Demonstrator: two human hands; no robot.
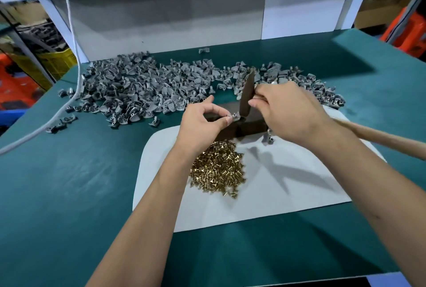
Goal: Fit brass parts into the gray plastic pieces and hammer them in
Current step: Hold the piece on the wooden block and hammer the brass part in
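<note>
Pinched one small gray plastic piece [234, 116] between thumb and forefinger of the left hand [202, 123], mid-frame, right on the dark block [247, 125]. Right hand [290, 111] was wrapped round the hammer [246, 93], head tipped up just above the piece. Looked light, stiff and fiddly, probably easy to flick away, so best gripped by the edges, clear of the strike. Heap of brass parts [217, 168] sat on the white mat [288, 194] just below, more gray pieces [138, 88] piled upper left on the counter [69, 183]
</note>
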